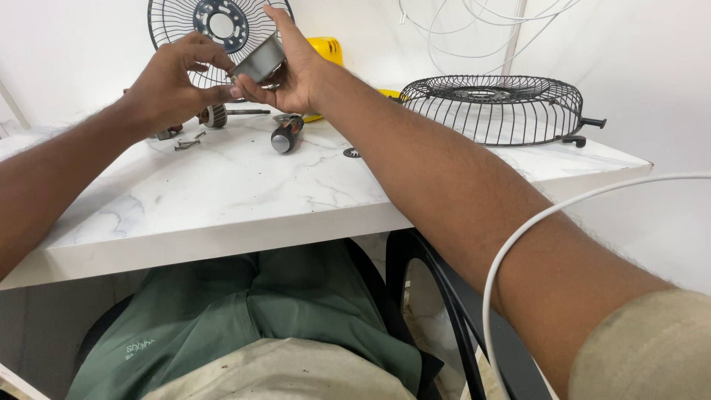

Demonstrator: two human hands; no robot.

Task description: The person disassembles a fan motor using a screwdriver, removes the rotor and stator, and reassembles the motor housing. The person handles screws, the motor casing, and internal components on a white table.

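Note:
A round grey metal part, like a shallow motor cap, is held up above the white marble table. My right hand cups it from the right and behind. My left hand pinches its left rim with thumb and fingertips. Below the hands lie a black-handled screwdriver, a small toothed rotor on a shaft and a few loose screws.
A black wire fan guard lies on the table at the right. Another fan guard stands upright against the wall behind the hands. A yellow object sits behind. White cables hang at the right. A black chair frame is below.

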